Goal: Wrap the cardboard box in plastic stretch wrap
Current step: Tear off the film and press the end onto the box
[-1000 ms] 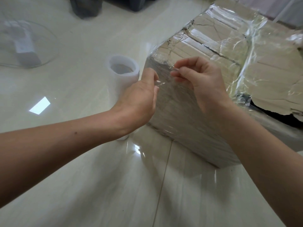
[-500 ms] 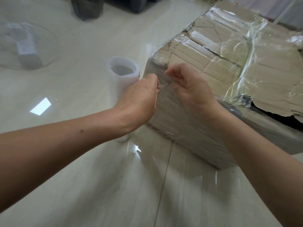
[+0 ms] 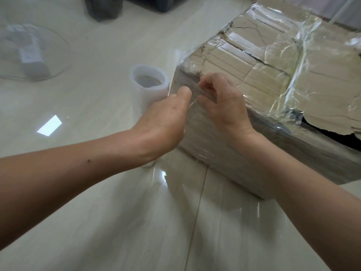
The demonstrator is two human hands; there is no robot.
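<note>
A worn cardboard box [image 3: 259, 61] with clear stretch wrap over its top and sides sits on the glossy tiled floor at the right. A strip of the plastic film [image 3: 192, 101] stretches across the box's near left corner. My left hand [image 3: 166, 118] pinches the film at that corner, thumb up. My right hand [image 3: 222, 102] pinches the same film just to the right, fingers curled against the box's side. The white stretch wrap roll [image 3: 149, 83] stands upright on the floor just left of the box, behind my left hand.
The box stands on a pale tiled floor [image 3: 97, 212]. At the far left is a round clear base with a white block [image 3: 29, 55]. Dark objects [image 3: 103, 6] stand at the top edge. A torn hole [image 3: 332, 132] opens in the box's right side.
My right hand has dropped from the box's top edge onto its side, closer to my left hand. The film between them is pulled lower. My left hand barely moved.
</note>
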